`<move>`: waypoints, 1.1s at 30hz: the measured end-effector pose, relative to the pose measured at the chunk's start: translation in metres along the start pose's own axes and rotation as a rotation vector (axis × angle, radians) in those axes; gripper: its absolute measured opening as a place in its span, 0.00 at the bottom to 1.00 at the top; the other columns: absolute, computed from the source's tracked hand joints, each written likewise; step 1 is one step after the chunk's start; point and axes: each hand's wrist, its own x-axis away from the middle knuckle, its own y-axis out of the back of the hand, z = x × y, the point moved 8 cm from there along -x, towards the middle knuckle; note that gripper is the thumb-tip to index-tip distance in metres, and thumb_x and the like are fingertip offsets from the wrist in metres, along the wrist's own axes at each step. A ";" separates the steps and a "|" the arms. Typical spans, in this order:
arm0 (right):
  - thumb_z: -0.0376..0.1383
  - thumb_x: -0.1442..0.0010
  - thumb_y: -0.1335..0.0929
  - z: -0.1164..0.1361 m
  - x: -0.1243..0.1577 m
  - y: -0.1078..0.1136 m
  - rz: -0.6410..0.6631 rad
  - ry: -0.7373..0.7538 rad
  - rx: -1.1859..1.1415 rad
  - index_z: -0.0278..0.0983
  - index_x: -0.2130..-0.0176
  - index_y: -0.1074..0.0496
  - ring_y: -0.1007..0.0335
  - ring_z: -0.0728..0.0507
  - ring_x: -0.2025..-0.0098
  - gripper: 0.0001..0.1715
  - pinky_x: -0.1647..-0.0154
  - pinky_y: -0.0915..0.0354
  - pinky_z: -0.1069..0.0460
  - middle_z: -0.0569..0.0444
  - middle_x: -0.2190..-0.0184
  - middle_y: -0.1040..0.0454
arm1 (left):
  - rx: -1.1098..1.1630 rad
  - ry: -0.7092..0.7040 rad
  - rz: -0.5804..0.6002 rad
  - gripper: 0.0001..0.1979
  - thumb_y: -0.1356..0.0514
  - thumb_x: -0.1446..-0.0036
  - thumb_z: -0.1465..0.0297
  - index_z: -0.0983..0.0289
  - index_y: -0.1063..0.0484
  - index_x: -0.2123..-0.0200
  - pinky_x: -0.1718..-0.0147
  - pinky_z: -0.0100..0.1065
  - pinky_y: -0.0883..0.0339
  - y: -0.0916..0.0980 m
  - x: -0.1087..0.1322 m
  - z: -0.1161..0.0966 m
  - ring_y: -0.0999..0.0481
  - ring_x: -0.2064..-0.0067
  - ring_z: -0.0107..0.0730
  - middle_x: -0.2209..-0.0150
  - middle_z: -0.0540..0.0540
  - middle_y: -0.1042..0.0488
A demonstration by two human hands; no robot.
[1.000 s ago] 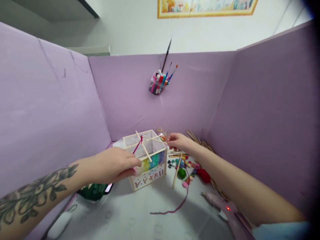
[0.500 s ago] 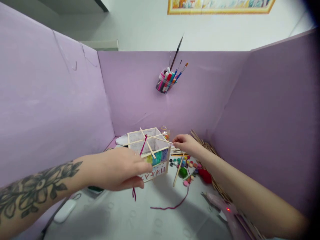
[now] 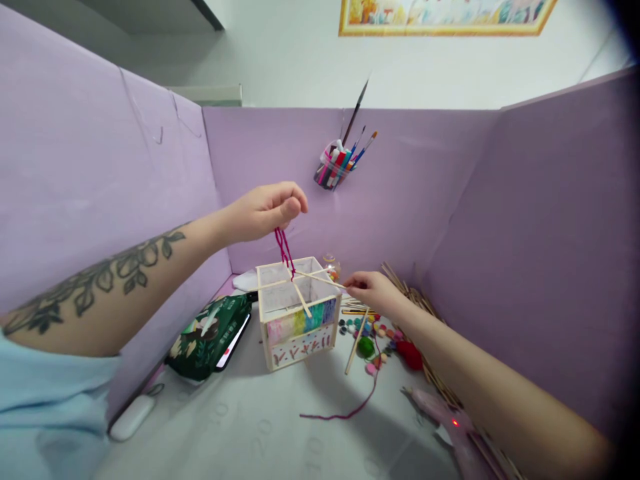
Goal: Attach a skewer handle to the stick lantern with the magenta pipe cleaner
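A small box of wooden sticks with coloured painted sides (image 3: 299, 325) stands on the white tabletop. Two thin sticks cross over its open top. A magenta yarn (image 3: 283, 248) is tied at the crossing and runs straight up to my left hand (image 3: 264, 212), which pinches it above the box. My right hand (image 3: 374, 291) is closed on the end of one crossing stick (image 3: 320, 279) at the box's right edge.
Right of the box lie coloured pompoms (image 3: 373, 333), a loose stick, a second yarn strand (image 3: 350, 407) and a bundle of sticks (image 3: 423, 303). A pink glue gun (image 3: 453, 423) lies front right, a green packet (image 3: 210, 337) left. A cup of pens (image 3: 334, 167) hangs on the purple partition.
My left hand has left the box's front side and risen above it, pulling the magenta yarn taut upward. My right hand has stayed at the stick's end.
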 end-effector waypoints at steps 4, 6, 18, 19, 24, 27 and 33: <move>0.37 0.48 0.35 0.003 0.003 0.001 -0.011 0.023 0.008 0.36 0.67 0.22 0.38 0.49 0.75 0.13 0.74 0.46 0.55 0.57 0.78 0.28 | 0.018 0.071 0.010 0.20 0.51 0.37 0.54 0.64 0.40 0.53 0.78 0.27 0.50 0.003 -0.022 0.011 0.46 0.79 0.22 0.78 0.45 0.44; 0.36 0.48 0.35 0.005 0.004 0.001 -0.011 0.031 0.011 0.36 0.67 0.21 0.38 0.49 0.75 0.12 0.74 0.46 0.55 0.56 0.78 0.27 | -0.040 0.104 0.008 0.21 0.51 0.36 0.55 0.65 0.42 0.50 0.76 0.27 0.46 0.005 -0.032 0.017 0.43 0.77 0.22 0.76 0.47 0.40; 0.32 0.46 0.34 0.014 0.007 0.004 -0.041 0.126 0.038 0.37 0.65 0.22 0.33 0.47 0.71 0.11 0.70 0.42 0.55 0.54 0.72 0.23 | -0.217 0.235 -0.038 0.30 0.50 0.40 0.50 0.69 0.42 0.46 0.64 0.35 0.35 -0.017 -0.097 0.082 0.28 0.66 0.34 0.65 0.58 0.28; 0.32 0.46 0.34 0.016 0.007 0.005 -0.053 0.151 0.042 0.37 0.65 0.22 0.32 0.47 0.71 0.11 0.69 0.42 0.55 0.54 0.71 0.23 | -0.222 0.242 -0.029 0.31 0.50 0.40 0.50 0.70 0.41 0.46 0.63 0.35 0.35 -0.021 -0.101 0.087 0.28 0.65 0.35 0.65 0.59 0.27; 0.31 0.45 0.34 0.016 0.009 0.006 -0.089 0.219 0.045 0.37 0.64 0.22 0.31 0.47 0.70 0.11 0.67 0.41 0.55 0.54 0.69 0.22 | -0.272 0.290 0.030 0.33 0.49 0.41 0.51 0.73 0.43 0.44 0.61 0.36 0.35 -0.043 -0.112 0.114 0.26 0.62 0.37 0.62 0.61 0.25; 0.30 0.45 0.34 0.014 0.010 0.007 -0.103 0.226 0.055 0.37 0.64 0.22 0.31 0.47 0.69 0.11 0.67 0.41 0.54 0.53 0.69 0.22 | -0.322 0.313 0.070 0.35 0.48 0.43 0.51 0.74 0.43 0.43 0.58 0.36 0.36 -0.052 -0.114 0.128 0.26 0.58 0.41 0.58 0.64 0.26; 0.29 0.44 0.34 0.015 0.014 0.009 -0.119 0.271 0.062 0.38 0.64 0.22 0.32 0.48 0.69 0.11 0.67 0.41 0.55 0.53 0.70 0.23 | -0.398 0.290 0.196 0.38 0.49 0.44 0.49 0.73 0.45 0.41 0.58 0.37 0.37 -0.085 -0.122 0.143 0.27 0.55 0.43 0.54 0.64 0.27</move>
